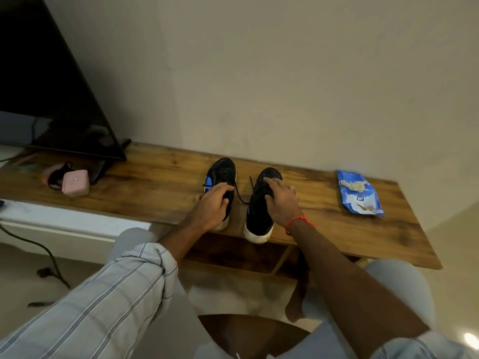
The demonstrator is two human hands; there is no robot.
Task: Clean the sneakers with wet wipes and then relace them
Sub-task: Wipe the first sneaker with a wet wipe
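Two black sneakers with blue patches and white soles stand side by side on a wooden table [160, 182], toes toward the wall. My left hand [211, 208] grips the left sneaker [221, 172] over its opening. My right hand [281, 203] lies on top of the right sneaker [259, 218], fingers over the laces. Loose black lace ends [239, 194] hang between the shoes. A blue wet wipes pack [359, 194] lies to the right, with a crumpled used wipe [352, 184] on top of it.
A dark TV screen [46, 94] stands at the table's left end. In front of it sit a small pink case [75, 182] and a dark cord. A cable [39, 255] runs across the floor at left. My knees are under the table's front edge.
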